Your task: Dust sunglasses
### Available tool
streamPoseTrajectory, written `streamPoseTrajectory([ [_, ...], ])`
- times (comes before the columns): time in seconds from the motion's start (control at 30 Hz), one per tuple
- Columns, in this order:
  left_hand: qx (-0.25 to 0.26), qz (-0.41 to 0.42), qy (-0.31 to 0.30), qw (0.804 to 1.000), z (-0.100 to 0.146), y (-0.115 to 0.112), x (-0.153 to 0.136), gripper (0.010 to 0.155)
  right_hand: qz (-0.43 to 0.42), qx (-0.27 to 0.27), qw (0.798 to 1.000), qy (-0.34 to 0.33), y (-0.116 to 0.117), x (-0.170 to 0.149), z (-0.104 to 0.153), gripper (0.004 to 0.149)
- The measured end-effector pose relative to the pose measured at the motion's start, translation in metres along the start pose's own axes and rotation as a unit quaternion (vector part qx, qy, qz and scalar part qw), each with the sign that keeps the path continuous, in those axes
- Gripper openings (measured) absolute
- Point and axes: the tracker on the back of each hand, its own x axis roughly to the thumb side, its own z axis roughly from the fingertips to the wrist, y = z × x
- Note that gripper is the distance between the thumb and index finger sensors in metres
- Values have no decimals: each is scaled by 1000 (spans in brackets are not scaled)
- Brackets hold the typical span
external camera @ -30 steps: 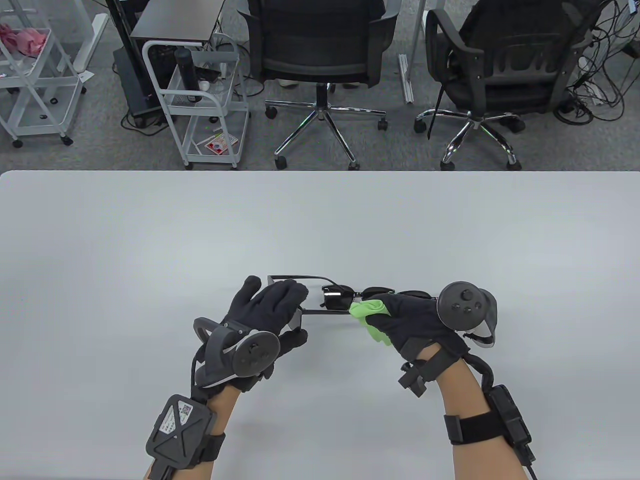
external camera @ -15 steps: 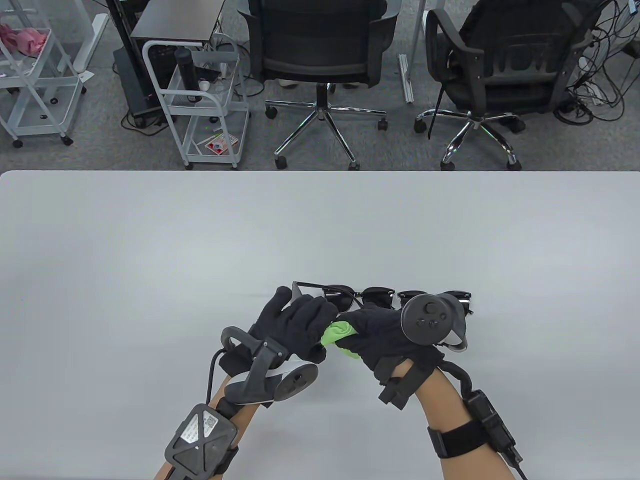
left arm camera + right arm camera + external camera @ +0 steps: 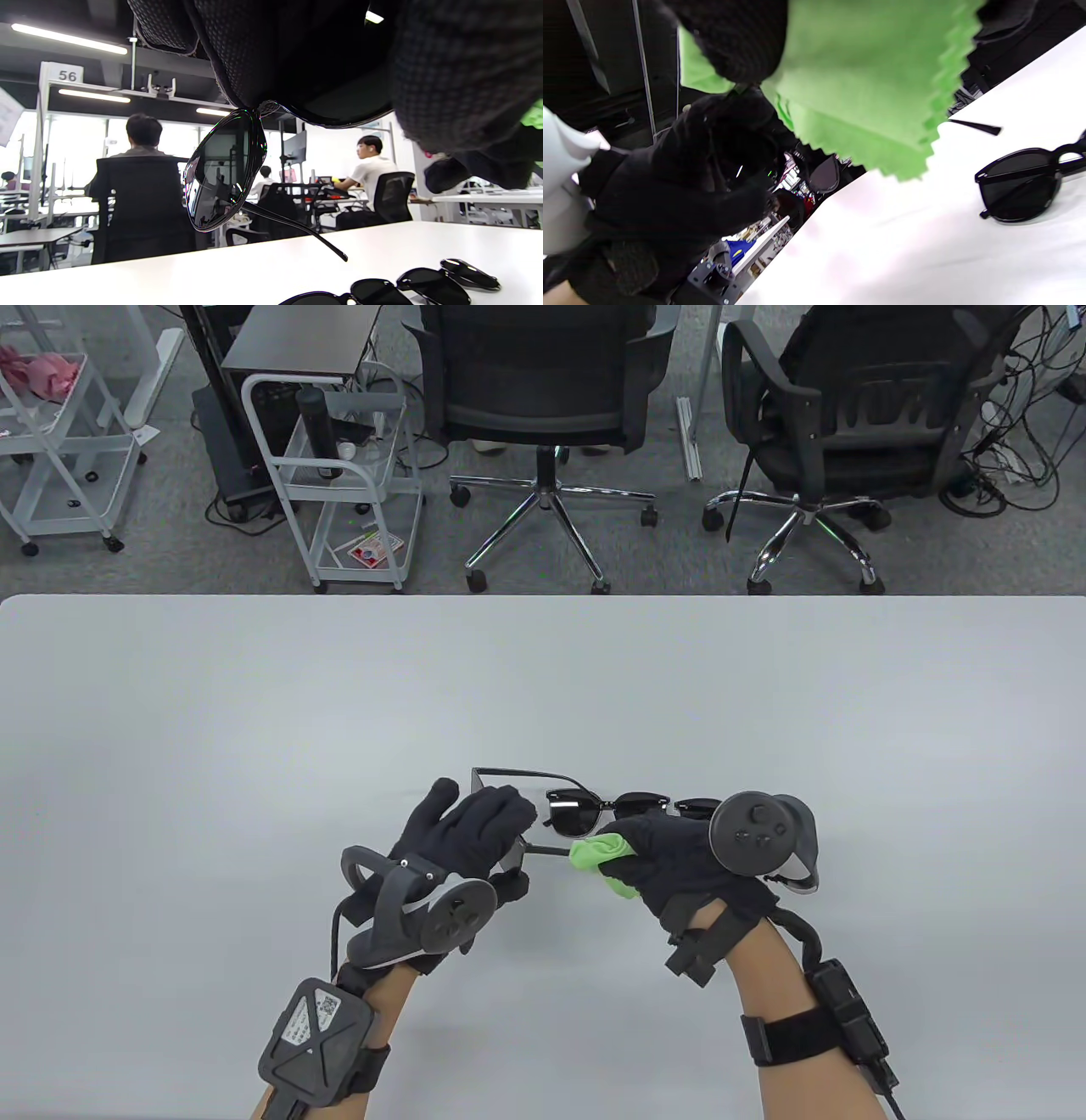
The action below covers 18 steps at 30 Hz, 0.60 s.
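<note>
Green microfibre cloth (image 3: 598, 854), pinched in the right hand (image 3: 679, 857), wipes the black-framed sunglasses (image 3: 570, 811) the left hand (image 3: 462, 836) grips; next, probably the other lens.

Bright, even; wrist views w/ blur

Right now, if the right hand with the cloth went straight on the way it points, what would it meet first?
Most likely the left hand, holding the sunglasses just beyond the green cloth in the right hand; depth is unclear.
</note>
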Motion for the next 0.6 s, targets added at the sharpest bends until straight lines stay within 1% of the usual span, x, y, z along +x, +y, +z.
streamPoseTrajectory([
  [0.13,-4,12,9,1000,-1,-1,-3,86,-16,-11,1000,5,-2,-3,1,45],
  [0.17,-7,16,10,1000,0,-1,-3,86,-14,-23,1000,6,-2,-3,2,45],
  [0.2,-11,24,11,1000,0,-1,-5,86,-13,-39,999,7,-2,-3,4,45],
  [0.3,-34,84,15,996,1,-3,-10,87,-13,-80,997,4,-7,-2,8,49],
  [0.4,-53,132,32,989,0,-7,-15,88,-13,-165,986,-1,-14,3,14,50],
  [0.43,-65,151,41,986,-1,-9,-18,89,-7,-195,981,-8,-17,7,17,50],
  [0.47,-73,164,51,982,-1,-11,-19,89,-1,-212,977,-14,-19,10,18,50],
  [0.53,-88,195,86,973,-1,-15,-25,91,30,-231,972,-35,-19,20,21,51],
  [0.57,-90,209,100,969,-1,-16,-27,91,50,-234,970,-47,-19,24,21,51],
  [0.6,-98,235,126,959,0,-18,-32,92,78,-227,969,-62,-17,30,20,51],
])
